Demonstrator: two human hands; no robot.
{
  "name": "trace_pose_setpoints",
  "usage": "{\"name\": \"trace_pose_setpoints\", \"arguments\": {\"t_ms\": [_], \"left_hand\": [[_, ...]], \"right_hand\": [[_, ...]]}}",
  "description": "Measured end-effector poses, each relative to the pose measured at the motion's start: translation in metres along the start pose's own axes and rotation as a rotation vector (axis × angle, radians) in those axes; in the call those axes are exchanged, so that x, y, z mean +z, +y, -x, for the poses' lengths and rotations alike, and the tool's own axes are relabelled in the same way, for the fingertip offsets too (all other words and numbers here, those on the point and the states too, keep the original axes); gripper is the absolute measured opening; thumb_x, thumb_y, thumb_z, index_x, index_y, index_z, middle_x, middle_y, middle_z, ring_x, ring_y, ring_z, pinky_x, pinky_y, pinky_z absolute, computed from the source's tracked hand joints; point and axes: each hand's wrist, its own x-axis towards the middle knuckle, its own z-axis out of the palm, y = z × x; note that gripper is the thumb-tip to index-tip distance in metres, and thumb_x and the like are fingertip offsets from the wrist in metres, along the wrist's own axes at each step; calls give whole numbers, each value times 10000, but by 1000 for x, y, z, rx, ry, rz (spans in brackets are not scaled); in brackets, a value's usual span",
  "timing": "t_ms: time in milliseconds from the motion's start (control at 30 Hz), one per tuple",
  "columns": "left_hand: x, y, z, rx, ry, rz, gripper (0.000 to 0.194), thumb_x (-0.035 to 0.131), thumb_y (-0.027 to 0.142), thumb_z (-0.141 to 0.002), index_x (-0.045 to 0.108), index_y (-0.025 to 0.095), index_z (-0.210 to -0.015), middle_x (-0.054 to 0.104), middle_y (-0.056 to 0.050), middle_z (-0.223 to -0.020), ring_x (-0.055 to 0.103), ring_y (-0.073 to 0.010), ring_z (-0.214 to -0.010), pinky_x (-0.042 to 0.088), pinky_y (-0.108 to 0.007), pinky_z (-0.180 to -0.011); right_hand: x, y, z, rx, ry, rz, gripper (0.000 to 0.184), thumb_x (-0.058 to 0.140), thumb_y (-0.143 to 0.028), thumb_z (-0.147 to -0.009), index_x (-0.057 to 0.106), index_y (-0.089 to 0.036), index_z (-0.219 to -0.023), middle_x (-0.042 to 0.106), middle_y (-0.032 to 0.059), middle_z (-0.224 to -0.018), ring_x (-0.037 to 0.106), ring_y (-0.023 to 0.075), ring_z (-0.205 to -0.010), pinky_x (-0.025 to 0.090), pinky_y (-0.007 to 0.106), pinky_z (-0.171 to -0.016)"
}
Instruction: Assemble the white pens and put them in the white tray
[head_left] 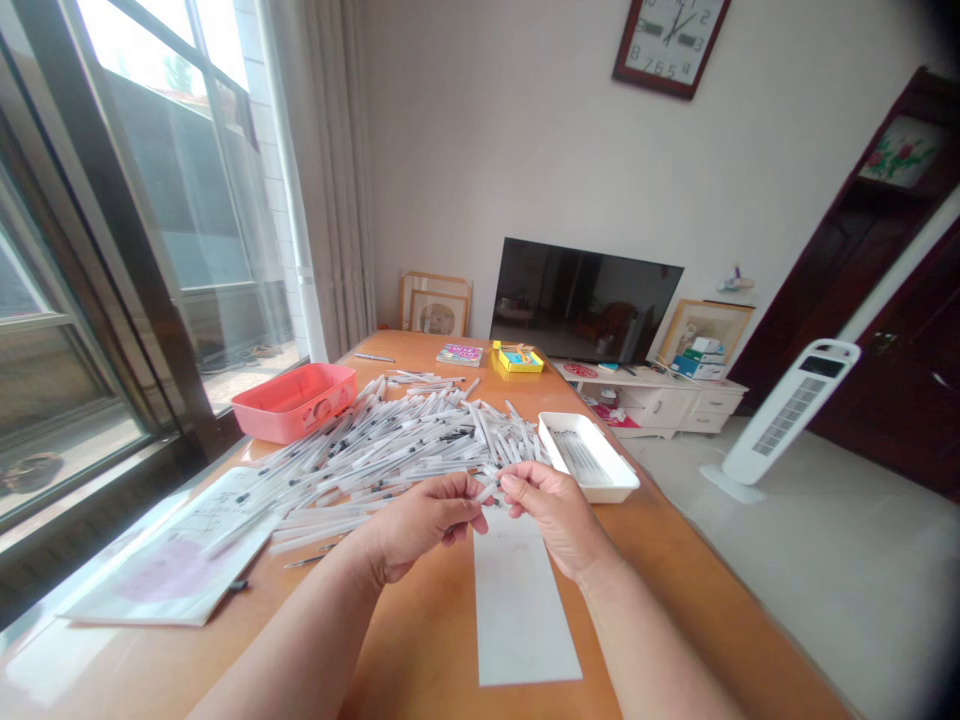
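My left hand (439, 515) and my right hand (553, 510) meet above the near edge of a pile of pens. Between their fingertips is a translucent pen (489, 490), pinched from both sides; the fingers cover most of it. Under the hands lies a white sheet of paper (521, 610) with faint marks at its top. The loose pens (405, 430), with clear barrels and black parts, spread over the table just beyond. To the right of my right hand, a white tray (626, 480) holds several thin refills or pens (581, 450) side by side.
A red plastic basket (281, 425) stands left of the pile, and a booklet (176, 560) lies at the near left. Farther back on the wooden table (660, 600) are a yellow box (519, 362) and a small book (459, 355). A white tower fan (787, 415) stands on the floor.
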Motion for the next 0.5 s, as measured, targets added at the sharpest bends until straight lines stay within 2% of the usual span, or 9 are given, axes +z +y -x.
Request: {"name": "trace_pose_setpoints", "arguments": {"t_ms": [500], "left_hand": [[1,2,1,-12,-4,-10,174,617,290,-838,628,159,-953,667,-52,-840,472,-118,-671,327,-275,-648]], "right_hand": [[0,0,0,-18,-7,22,280,695,-426,-842,722,-172,-956,680,45,-855,555,153,-730,458,311,-706]]}}
